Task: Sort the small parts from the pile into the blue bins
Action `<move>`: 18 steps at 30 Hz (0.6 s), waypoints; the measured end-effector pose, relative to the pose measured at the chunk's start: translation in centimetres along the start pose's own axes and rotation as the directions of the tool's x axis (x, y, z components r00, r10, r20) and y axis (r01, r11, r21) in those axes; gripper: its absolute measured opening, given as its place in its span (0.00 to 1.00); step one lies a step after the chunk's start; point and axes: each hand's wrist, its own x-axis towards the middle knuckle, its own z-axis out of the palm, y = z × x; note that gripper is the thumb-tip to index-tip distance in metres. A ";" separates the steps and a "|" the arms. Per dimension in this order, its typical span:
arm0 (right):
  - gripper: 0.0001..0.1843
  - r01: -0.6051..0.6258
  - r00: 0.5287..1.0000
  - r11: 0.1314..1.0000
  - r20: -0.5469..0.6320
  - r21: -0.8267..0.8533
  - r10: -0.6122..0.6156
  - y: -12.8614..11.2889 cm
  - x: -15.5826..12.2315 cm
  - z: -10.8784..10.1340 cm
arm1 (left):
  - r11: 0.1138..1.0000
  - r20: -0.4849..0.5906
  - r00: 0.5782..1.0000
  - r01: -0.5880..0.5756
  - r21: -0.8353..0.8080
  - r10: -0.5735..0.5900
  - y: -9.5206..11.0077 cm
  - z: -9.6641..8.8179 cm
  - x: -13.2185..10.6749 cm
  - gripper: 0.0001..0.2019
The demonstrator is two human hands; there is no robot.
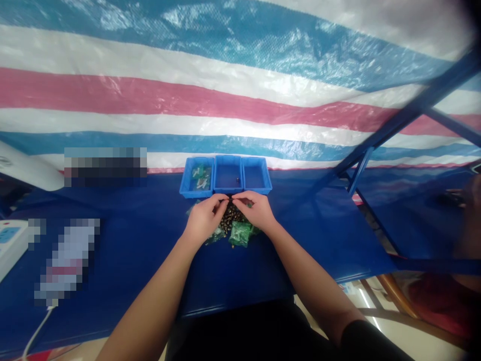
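My left hand (206,214) and my right hand (257,208) come close together above a pile of small brass-coloured metal parts (230,218). Thumb and fingers are pinched on both hands, around something small and dark that I cannot make out. Small plastic bags with green contents (240,232) lie at the near side of the pile, below my hands. Just beyond my fingertips stand three blue bins side by side. Little bags lie in the left bin (183,184), one small part is in the middle bin (228,190), and the right bin (266,181) shows only its blue inside.
A blue cover (143,240) spreads over the table. At the left are a white device (11,245), a blurred-out object (69,260) and a white cable (37,326). A blue metal frame (391,120) rises at the right, with another person (443,301) beyond it. Striped sheeting (188,95) hangs behind.
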 end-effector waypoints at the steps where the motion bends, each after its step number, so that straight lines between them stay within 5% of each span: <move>1: 0.09 0.001 1.000 1.000 0.003 -0.008 -0.001 0.0 0.0 0.0 | 1.000 0.005 1.000 0.004 -0.001 -0.004 0.0 0.0 0.0 0.14; 18: 0.11 -0.087 0.996 0.988 -0.019 0.129 0.090 -0.4 -0.2 0.1 | 0.997 -0.003 0.998 0.061 -0.045 -0.061 -0.1 0.1 -0.1 0.14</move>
